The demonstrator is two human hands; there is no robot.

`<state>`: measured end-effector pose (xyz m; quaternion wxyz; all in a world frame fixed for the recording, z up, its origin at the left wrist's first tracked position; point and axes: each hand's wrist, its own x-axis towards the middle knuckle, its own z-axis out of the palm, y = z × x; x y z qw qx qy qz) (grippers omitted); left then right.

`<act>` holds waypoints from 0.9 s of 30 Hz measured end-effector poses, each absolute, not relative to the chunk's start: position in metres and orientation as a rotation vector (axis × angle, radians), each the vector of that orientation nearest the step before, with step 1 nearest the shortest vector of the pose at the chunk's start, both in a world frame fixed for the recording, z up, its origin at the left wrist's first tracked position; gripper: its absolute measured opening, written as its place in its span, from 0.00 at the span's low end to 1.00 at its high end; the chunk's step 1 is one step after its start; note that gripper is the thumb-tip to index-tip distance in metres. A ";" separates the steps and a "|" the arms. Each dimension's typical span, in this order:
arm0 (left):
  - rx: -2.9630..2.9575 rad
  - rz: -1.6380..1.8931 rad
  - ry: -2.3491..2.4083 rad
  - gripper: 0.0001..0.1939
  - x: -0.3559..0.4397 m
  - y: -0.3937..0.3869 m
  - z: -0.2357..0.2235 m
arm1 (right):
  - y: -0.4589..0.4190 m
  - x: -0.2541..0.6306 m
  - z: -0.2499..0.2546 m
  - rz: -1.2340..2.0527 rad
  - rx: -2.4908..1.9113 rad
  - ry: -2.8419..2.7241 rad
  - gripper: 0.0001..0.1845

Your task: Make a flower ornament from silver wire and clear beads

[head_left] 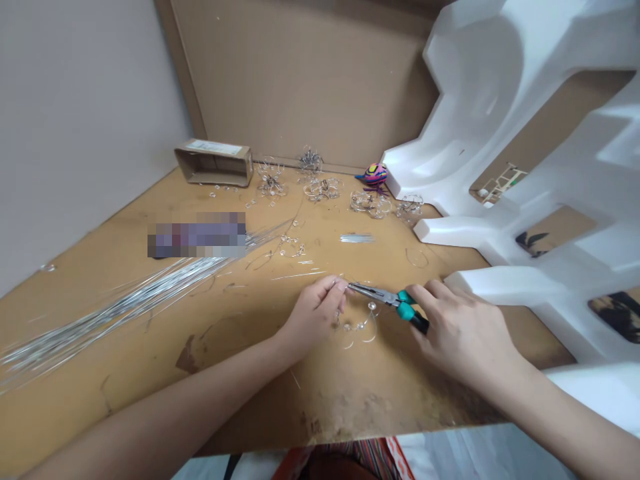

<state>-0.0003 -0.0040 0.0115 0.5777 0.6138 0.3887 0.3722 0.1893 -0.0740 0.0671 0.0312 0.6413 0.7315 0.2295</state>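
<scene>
Brown board walls rise behind our tan tabletop (240, 393), and taking the spot where our hands meet as the clock's centre, we begin with a long bundle of silvery wires (150, 297) spread toward nine o'clock. Beside its far end, toward ten, lies a pixelated item (197, 235) we cannot make out. Farther back, between ten and eleven, we have an open cardboard box (214, 165) on its side, with clear beads (213, 195) scattered near it. From about eleven round to one, we see tangled wire clusters (323, 190). Our left hand (320, 303) has thumb and finger pinched together at the centre; what they grip is too small to tell. Toward twelve, a small sheaf of short wires (357, 238) lies flat. Just below our fingers, toward five and six, is a curved beaded wire (361, 326); we cannot tell whether it touches them. Green-handled long-nose pliers (385, 297) point left, their tips right at our left fingertips. Near one o'clock, farther off, sits a multicoloured striped object (375, 175). Our right hand (463, 323), toward three, is wrapped around the pliers' handles. White moulded foam (480, 283) stands from one to four o'clock.
</scene>
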 end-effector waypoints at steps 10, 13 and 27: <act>1.407 0.876 0.894 0.14 0.000 -0.003 0.010 | -0.071 0.193 0.070 0.747 1.909 2.312 0.10; 1.452 0.891 0.916 0.15 0.000 -0.005 0.012 | -0.069 0.193 0.073 0.672 1.903 2.306 0.10; 1.397 0.866 0.902 0.15 0.000 -0.006 0.012 | -0.070 0.192 0.077 0.850 1.794 2.347 0.10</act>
